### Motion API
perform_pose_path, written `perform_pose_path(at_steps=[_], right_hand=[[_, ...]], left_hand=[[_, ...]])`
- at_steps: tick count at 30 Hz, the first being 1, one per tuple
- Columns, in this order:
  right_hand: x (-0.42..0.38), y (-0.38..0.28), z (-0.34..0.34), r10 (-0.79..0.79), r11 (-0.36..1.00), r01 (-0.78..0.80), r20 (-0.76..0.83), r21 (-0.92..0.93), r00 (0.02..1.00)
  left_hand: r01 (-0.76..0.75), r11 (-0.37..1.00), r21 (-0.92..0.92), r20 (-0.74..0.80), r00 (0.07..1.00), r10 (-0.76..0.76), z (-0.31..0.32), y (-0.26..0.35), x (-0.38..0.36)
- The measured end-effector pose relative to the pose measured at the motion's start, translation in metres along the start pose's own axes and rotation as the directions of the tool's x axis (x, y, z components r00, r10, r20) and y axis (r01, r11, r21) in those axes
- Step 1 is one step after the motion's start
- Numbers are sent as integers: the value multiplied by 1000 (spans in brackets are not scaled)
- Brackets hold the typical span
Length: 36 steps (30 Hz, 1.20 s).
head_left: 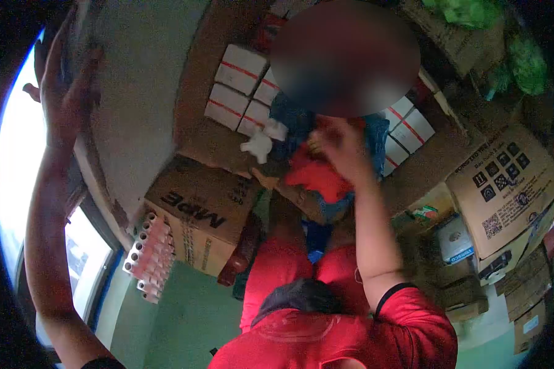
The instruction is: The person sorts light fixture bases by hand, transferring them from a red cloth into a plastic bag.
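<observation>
My right hand [343, 147] is in front of me, its fingers curled into a crumpled red plastic bag [319, 175]. Blue plastic [377, 138] lies around and under the red bag. A blurred oval hides what is just beyond this hand. A white fitting-like piece [258, 142] sits left of the bag, in front of white boxes with a red stripe [241, 67]. My left arm is raised at the far left, with my left hand [71, 101] up by the bright opening and the wall, fingers stretched and apart in dim light.
A cardboard box marked MPE [197, 206] stands lower left, beside a stack of white-ended tubes [151, 255]. Another printed carton [505, 184] is at right, above stacked cartons [526, 286]. Green plastic bags [526, 64] hang over cardboard at upper right. A window [89, 252] is at left.
</observation>
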State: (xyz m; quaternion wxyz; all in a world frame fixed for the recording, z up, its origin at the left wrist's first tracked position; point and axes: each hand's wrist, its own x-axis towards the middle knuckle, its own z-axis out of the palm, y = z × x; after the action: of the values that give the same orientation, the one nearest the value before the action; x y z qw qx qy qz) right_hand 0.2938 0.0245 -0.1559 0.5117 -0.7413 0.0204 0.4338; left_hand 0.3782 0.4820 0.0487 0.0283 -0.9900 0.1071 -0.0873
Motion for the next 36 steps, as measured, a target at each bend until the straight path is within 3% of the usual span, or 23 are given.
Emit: perform_pose_path(at_steps=[1,3,6,9,12,14,17,18,21,22,24,25,27,28,31,34,35,36], right_hand=[[10,6,-15,4,997,8,-157,81,988],[46,15,-45,-177,958,95,-297,-271,938],[150,55,-47,-120,768,-53,-224,-639,967],[236,55,-20,66,653,-141,-129,-744,989],[265,50,1,116,602,-219,-187,-768,976],[264,47,5,102,637,-243,-233,-731,967],[244,29,-1,34,753,-211,-283,-623,958],[230,22,-4,9,803,-181,-291,-568,957],[175,8,-20,-105,935,-6,-291,-354,951],[157,12,-20,-160,947,70,-273,-313,949],[134,33,-8,-273,936,206,-218,-286,937],[113,30,1,-221,958,198,-95,-206,971],[82,14,19,-65,996,75,197,-43,978],[71,11,25,26,999,-36,366,20,930],[35,23,44,41,992,-10,253,-122,967],[2,52,57,-4,999,7,72,-46,997],[-15,60,57,48,991,-60,95,123,994],[-35,63,56,90,949,-124,127,290,988]], left_hand=[[-9,1000,0,-9,1000,9,1,3,3],[10,1000,7,-19,1000,-10,4,5,3],[56,998,16,2,998,-56,4,4,3],[68,998,-14,48,997,-67,0,4,2],[79,997,-28,22,997,-78,7,3,7],[83,996,17,37,996,-84,2,1,4],[193,967,-166,112,978,-176,-3,13,8],[145,989,-9,64,988,-144,-4,16,7],[138,989,-46,74,988,-134,-4,19,12],[170,966,-195,64,985,-160,1,13,8],[221,975,-12,103,970,-218,-8,25,10],[234,969,80,120,963,-243,-11,31,11],[169,985,-32,49,985,-168,-2,21,8],[134,987,-92,9,991,-133,5,15,5],[139,990,-16,-21,990,-140,12,2,1],[22,962,-272,130,991,14,-1,23,33],[-4,935,-354,169,983,69,0,32,36],[-22,974,-225,119,992,50,2,23,28]])
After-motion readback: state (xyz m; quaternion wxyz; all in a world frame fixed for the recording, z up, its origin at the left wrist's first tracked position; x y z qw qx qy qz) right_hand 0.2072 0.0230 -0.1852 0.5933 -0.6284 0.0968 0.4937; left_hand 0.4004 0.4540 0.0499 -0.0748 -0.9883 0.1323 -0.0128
